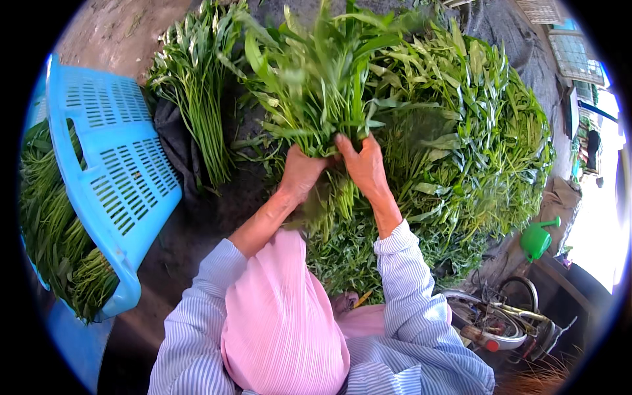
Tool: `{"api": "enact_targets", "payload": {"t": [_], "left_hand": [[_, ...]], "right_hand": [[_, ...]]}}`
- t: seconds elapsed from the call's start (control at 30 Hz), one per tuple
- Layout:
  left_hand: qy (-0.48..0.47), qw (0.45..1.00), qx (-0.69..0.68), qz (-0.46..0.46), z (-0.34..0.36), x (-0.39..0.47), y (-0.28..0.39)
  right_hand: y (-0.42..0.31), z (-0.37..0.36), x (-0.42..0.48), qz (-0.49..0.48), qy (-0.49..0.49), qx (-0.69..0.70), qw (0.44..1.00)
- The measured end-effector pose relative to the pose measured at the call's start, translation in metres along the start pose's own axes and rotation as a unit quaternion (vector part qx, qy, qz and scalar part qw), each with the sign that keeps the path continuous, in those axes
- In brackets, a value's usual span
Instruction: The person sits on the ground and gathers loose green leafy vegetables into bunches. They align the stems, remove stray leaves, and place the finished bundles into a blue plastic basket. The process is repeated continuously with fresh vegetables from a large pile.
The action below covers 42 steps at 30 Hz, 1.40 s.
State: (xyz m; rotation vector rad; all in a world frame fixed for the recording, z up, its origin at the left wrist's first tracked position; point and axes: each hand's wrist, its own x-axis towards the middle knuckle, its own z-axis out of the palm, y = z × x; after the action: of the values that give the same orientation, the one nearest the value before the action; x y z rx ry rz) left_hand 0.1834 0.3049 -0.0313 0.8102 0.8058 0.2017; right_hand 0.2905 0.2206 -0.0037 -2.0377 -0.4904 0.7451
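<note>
Both of my hands grip a thick bunch of leafy green stems (321, 94), which looks like water spinach. My left hand (303, 170) wraps the bunch from the left side, low on the stems. Close beside it, my right hand (363, 163) holds the same bunch from the right, thumb towards the middle. The leaves fan out above my hands and are partly blurred, while cut stem ends hang below. A large heap of the same greens (474, 128) lies to the right. Another gathered bunch (202, 98) rests on the ground at the left.
A blue slotted plastic basket (113, 128) on the left holds more bunched greens (54, 212). Dark cloth (177, 143) lies beside it. Loose leaves (350, 256) spread near my knees. A green watering can (535, 241) and a bicycle (498, 316) are at the right.
</note>
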Motion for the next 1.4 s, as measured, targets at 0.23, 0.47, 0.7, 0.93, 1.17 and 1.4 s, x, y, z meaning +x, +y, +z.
{"api": "enact_targets", "payload": {"t": [0.23,0.47,0.7,0.93,1.17,1.4], "left_hand": [[0.078,0.995,-0.034,0.043,0.014,-0.007,-0.004],[0.077,0.997,-0.007,0.028,0.025,-0.017,-0.033],[-0.040,0.948,-0.214,-0.232,0.005,-0.023,-0.050],[-0.079,0.931,-0.218,-0.282,-0.005,-0.015,-0.060],[-0.067,0.974,-0.095,-0.195,0.000,-0.019,-0.054],[-0.123,0.941,-0.170,-0.266,-0.013,-0.016,-0.048]], "right_hand": [[0.000,0.005,0.004,-0.049,0.077,-0.081,0.993],[0.033,-0.003,-0.020,0.027,0.037,-0.011,0.999],[0.055,-0.016,-0.054,0.215,0.016,0.255,0.943],[0.067,0.014,-0.060,0.174,0.035,0.162,0.971],[0.091,0.014,-0.060,0.003,-0.005,-0.095,0.995],[0.011,-0.031,-0.025,-0.140,0.174,-0.180,0.958]]}}
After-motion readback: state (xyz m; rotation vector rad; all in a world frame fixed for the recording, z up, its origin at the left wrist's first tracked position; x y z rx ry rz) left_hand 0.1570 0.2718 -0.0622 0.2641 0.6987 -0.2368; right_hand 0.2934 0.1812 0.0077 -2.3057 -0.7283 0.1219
